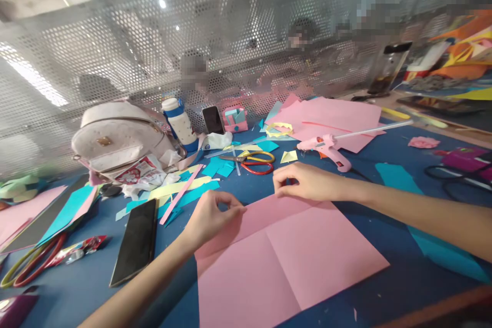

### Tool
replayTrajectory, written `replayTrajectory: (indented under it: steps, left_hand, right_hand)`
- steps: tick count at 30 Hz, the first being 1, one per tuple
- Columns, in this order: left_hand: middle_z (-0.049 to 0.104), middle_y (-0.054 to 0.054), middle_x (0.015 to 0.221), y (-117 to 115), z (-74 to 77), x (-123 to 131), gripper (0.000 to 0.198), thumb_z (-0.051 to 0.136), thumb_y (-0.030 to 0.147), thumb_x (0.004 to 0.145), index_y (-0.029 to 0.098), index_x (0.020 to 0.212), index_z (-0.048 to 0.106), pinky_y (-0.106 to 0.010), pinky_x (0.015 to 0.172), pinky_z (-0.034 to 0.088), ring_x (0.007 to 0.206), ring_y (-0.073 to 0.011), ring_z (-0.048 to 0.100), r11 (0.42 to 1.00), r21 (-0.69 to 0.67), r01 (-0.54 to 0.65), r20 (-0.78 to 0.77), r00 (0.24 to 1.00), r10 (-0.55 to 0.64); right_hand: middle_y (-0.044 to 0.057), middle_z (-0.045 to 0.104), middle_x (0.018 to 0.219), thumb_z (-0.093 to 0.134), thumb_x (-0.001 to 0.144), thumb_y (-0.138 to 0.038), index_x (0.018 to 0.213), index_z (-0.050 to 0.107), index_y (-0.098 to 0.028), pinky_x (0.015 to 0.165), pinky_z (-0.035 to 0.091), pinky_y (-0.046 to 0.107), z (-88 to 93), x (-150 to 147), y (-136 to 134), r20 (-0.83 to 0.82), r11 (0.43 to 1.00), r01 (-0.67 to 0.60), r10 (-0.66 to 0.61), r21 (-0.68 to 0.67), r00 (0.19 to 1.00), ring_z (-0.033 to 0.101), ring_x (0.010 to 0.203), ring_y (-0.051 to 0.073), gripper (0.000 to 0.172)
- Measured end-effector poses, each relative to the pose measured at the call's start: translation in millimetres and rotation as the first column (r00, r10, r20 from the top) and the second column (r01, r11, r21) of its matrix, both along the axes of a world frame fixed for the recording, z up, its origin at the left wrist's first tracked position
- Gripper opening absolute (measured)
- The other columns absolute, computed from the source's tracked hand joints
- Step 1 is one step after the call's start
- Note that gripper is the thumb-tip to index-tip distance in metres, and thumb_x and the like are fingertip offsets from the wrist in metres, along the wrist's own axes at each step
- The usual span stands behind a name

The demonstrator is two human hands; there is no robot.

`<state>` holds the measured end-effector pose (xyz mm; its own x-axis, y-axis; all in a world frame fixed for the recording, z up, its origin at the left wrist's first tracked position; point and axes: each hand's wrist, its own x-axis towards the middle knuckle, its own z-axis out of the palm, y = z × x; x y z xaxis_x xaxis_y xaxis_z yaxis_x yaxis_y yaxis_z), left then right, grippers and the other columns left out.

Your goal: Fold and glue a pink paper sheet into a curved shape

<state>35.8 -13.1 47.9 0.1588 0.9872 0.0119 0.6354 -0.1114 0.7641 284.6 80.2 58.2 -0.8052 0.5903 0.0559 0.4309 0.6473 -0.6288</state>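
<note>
On the blue tabletop [338, 310], directly before the wearer: pink sheet [292, 261], lying at a slant, near part running out of view at the bottom. One crease runs down its middle; a second crosses it, setting off a darker band along the far edge.

Left hand [213, 215]: thumb and forefinger pinch the sheet's far edge, left of the middle crease. Right hand [302, 180]: thumb and curled fingers pinch the same edge farther right. Hands are apart, with a stretch of the edge between them.

Surroundings: pink glue gun [323, 146] just beyond the right hand, clear stick projecting from its back. Scissors [259, 171] with red and yellow handles beyond the gap between the hands. Black phone [136, 241] flat, left of the left forearm. Blue paper strip [400, 184] passes under the right forearm. White backpack [119, 138] at far left, bottle [180, 125] beside it.
</note>
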Motion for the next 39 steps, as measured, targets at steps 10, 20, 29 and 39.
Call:
replayTrajectory:
  steps: [10, 20, 29, 39]
  left_hand:
    - [0.078, -0.002, 0.083, -52, -2.9, -50, 0.021, 0.064, 0.035, 0.080, 0.021, 0.071, 0.077, -0.030, 0.078, 0.054, 0.083, -0.0242, 0.071, 0.982, -0.052, -0.181, -0.032, 0.983, 0.179]
    - [0.076, -0.002, 0.071, -87, -13.6, -82, 0.029, 0.065, 0.047, 0.079, 0.022, 0.068, 0.076, -0.031, 0.072, 0.055, 0.075, -0.0255, 0.070, 0.898, 0.075, -0.434, -0.056, 0.897, 0.438]
    - [0.070, -0.003, 0.108, -52, 11.1, -36, 0.026, 0.052, 0.039, 0.094, 0.026, 0.113, 0.065, -0.032, 0.089, 0.047, 0.103, -0.0220, 0.063, 0.941, 0.314, -0.127, -0.226, 0.953, 0.203]
    - [0.075, -0.001, 0.087, -4, 3.0, 21, 0.020, 0.057, 0.018, 0.086, 0.022, 0.082, 0.076, -0.028, 0.076, 0.048, 0.081, -0.0185, 0.067, 0.988, 0.093, 0.119, -0.252, 0.963, -0.092]
  right_hand:
    - [-0.001, 0.064, 0.077, 0.059, 0.086, -0.034, 0.067, 0.060, -0.018, 0.066, 0.037, 0.027, -8.6, 11, -4, -0.018, 0.997, -0.008, 0.006, -0.082, 1.000, 0.054, 0.069, 0.014, 0.025]
    - [0.001, 0.066, 0.079, 0.055, 0.088, -0.033, 0.068, 0.060, -0.019, 0.066, 0.037, 0.028, -18.9, 16, 0, -0.003, 0.999, 0.000, 0.000, -0.045, 1.000, 0.056, 0.070, 0.015, 0.025]
    - [0.001, 0.066, 0.082, 0.056, 0.089, -0.029, 0.072, 0.061, -0.018, 0.069, 0.040, 0.027, -24.7, 18, -1, -0.048, 0.998, -0.036, 0.034, -0.054, 0.998, 0.057, 0.073, 0.015, 0.022]
    - [0.001, 0.064, 0.082, 0.056, 0.091, -0.027, 0.072, 0.062, -0.018, 0.068, 0.039, 0.027, -24.9, 19, -2, -0.100, 0.999, -0.031, 0.028, -0.022, 0.995, 0.057, 0.073, 0.014, 0.021]
